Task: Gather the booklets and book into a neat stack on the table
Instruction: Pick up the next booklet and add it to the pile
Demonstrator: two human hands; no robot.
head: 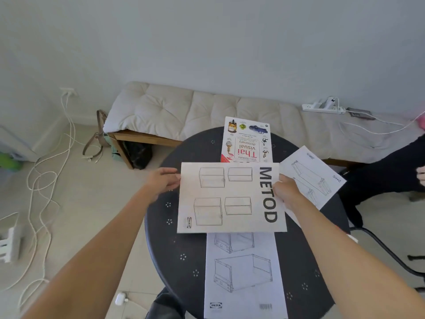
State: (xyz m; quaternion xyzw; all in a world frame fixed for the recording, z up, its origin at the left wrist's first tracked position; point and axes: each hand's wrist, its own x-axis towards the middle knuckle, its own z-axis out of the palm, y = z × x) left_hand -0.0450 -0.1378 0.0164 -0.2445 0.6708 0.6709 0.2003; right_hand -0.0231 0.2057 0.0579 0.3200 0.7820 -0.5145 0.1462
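A white METOD booklet (230,199) with cabinet drawings is held over the middle of the round black table (174,245). My left hand (164,180) grips its left edge and my right hand (287,192) grips its right edge. Beneath its far edge lies the Thai visual dictionary book (247,140), upside down to me. A second booklet (315,176) lies tilted at the right, partly under my right hand. A third booklet (245,277) lies at the near side, its far end covered by the METOD booklet.
A cushioned bench (207,111) runs along the wall behind the table. White cables (46,180) trail over the floor at the left. A power strip (324,107) sits on the bench at right. Another person's dark-clothed leg (379,171) is at the right, beside a chair leg (391,252).
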